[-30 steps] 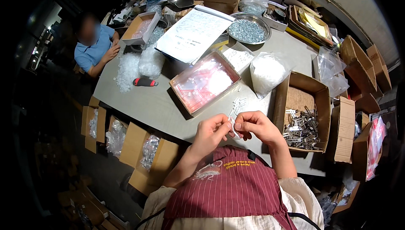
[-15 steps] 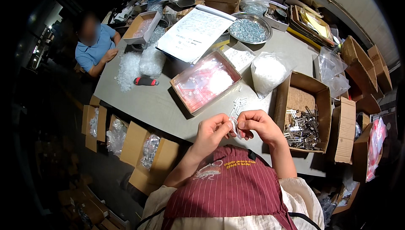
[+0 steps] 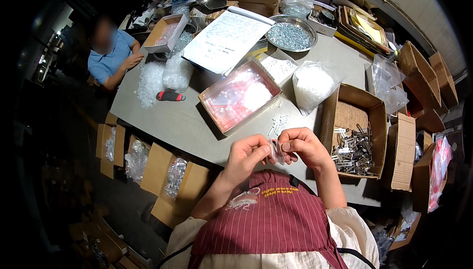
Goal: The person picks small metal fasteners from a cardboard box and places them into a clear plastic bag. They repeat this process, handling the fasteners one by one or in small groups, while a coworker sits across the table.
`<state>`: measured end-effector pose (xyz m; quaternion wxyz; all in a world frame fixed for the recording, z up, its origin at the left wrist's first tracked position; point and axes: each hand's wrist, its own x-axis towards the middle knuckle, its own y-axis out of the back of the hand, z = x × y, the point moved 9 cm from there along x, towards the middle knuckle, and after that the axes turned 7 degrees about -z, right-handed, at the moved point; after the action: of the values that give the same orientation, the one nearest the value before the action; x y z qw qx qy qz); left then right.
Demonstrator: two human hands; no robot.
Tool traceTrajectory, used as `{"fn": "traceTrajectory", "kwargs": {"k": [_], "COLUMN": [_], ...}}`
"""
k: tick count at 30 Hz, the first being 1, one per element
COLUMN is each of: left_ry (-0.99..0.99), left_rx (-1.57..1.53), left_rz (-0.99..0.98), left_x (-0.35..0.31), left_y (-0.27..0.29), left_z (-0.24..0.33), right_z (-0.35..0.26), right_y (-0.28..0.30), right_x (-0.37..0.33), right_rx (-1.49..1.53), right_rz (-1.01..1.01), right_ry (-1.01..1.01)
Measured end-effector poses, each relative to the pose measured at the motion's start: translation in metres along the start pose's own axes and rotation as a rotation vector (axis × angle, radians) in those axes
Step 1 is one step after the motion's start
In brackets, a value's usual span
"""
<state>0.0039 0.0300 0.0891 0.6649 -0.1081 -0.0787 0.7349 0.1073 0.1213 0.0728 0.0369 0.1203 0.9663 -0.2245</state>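
Between both hands, just in front of my apron, is a small clear zip bag (image 3: 277, 151) with a reddish line along its top. My left hand (image 3: 250, 153) pinches its left side between thumb and fingers. On its right side, my right hand (image 3: 301, 145) pinches too. What the bag contains is too small to make out. Several small white plastic pieces (image 3: 279, 122) lie on the table just beyond my fingers. Past them, a shallow box (image 3: 220, 127) holds clear bags with red lines and some small pale pieces.
To the right, a cardboard box (image 3: 329, 121) contains metal clips. A bag of white pieces (image 3: 312, 85) stands beside it. Farther off are a metal bowl of screws (image 3: 291, 35), a written pad (image 3: 226, 39) and a red-black knife (image 3: 170, 96). A co-worker (image 3: 112, 54) sits at left.
The bag between my fingers now lies flatter and spread, with its reddish top line showing. My hands have barely moved. The co-worker's hand has shifted slightly.
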Motion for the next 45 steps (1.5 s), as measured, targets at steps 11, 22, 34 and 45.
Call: {"fn": "traceTrajectory", "kwargs": {"k": [11,22,34,45], "left_ry": [-0.06,-0.065,-0.087,-0.1], "left_rx": [-0.256,-0.307,-0.353,-0.239], "left_rz": [-0.031,-0.081,-0.075,0.131], "left_x": [-0.006,-0.01,-0.015,-0.007], "left_y": [-0.016,-0.022,-0.021,-0.005], "left_z": [0.014,0.02,0.017,0.007], "right_z": [0.01,0.005,-0.01,-0.095], "right_y": [-0.021,-0.03,-0.039,-0.057], "right_x": [-0.003,-0.006,-0.012,-0.041], "right_rx": [0.337,0.379,0.318,-0.977], "right_rz": [-0.119,-0.114,-0.09,0.202], "right_ry": [-0.09,-0.081,-0.007,0.579]}}
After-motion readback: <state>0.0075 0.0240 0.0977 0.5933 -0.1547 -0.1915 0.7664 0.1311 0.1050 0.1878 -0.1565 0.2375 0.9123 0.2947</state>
